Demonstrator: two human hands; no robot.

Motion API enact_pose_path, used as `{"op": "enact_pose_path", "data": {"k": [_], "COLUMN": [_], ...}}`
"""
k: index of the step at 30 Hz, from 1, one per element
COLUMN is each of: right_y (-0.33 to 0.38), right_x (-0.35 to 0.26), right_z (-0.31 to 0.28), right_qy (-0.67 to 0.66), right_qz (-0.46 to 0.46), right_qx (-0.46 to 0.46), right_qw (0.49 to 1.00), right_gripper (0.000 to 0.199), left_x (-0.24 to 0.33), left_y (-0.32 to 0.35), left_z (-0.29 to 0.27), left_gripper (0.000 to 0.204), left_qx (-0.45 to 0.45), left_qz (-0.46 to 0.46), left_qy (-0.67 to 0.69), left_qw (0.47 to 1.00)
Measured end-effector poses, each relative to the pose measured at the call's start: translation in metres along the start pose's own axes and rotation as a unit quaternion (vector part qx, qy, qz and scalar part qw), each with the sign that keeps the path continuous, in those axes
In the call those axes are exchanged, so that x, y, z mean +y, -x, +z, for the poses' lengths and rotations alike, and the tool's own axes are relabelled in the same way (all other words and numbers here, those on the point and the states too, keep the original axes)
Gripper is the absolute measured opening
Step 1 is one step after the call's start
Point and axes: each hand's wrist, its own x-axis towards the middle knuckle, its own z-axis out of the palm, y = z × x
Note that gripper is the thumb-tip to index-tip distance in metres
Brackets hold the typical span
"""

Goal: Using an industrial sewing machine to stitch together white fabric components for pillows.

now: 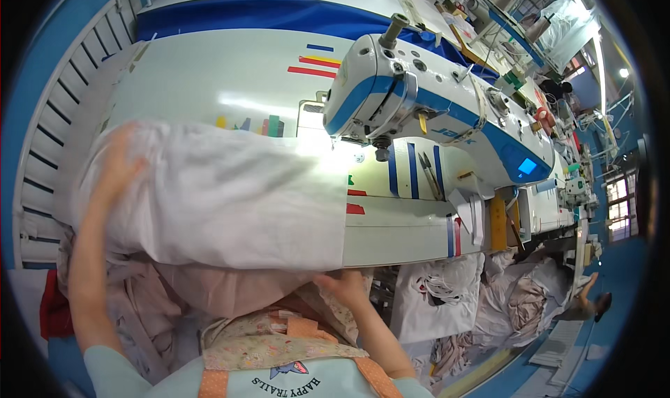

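A large white cloth (pixel 230 196) lies across the sewing machine's table, and its far right part reaches the lit needle area. My left hand (pixel 124 157) rests on the cloth's left end, thumb apart from the fingers, somewhat blurred. Down at the table's front edge, beside the cloth's near right corner, is my right hand (pixel 347 286). Part of its fingers is hidden, so its grip does not show. Pinkish cloth (pixel 230 290) hangs between the table edge and my lap. The white and blue sewing machine (pixel 419 94) stands right of the cloth.
Tweezers (pixel 430 176) lie on the table under the machine arm. White garments (pixel 436 293) and crumpled beige cloth (pixel 527 300) are piled at the right. A white metal rack (pixel 52 126) borders the left side. Blue cloth (pixel 251 18) runs behind the table. Another person's arm (pixel 588 286) shows far right.
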Motion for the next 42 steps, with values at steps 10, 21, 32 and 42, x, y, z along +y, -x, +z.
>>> {"op": "enact_pose_path", "data": {"k": [10, 21, 32, 42], "right_y": [0.037, 0.048, 0.025, -0.002], "right_x": [-0.027, -0.007, -0.026, -0.194], "right_z": [0.009, 0.008, -0.008, -0.023], "right_qy": [-0.186, -0.182, -0.078, 0.03], "right_qz": [-0.017, 0.087, 0.084, -0.339], "right_qx": [-0.085, -0.113, -0.146, -0.109], "right_qw": [0.979, 0.973, 0.983, 0.934], "right_gripper": [0.026, 0.025, 0.024, 0.052], "left_x": [0.012, 0.014, -0.015, 0.118], "left_y": [-0.014, -0.026, -0.039, -0.022], "left_z": [0.014, 0.031, 0.047, -0.038], "left_gripper": [0.021, 0.039, 0.021, 0.013], "left_qx": [-0.006, 0.087, 0.108, 0.011], "left_qz": [-0.131, -0.074, -0.074, 0.023], "left_qy": [-0.059, -0.104, -0.054, 0.222], "left_qw": [0.99, 0.988, 0.99, 0.975]}}
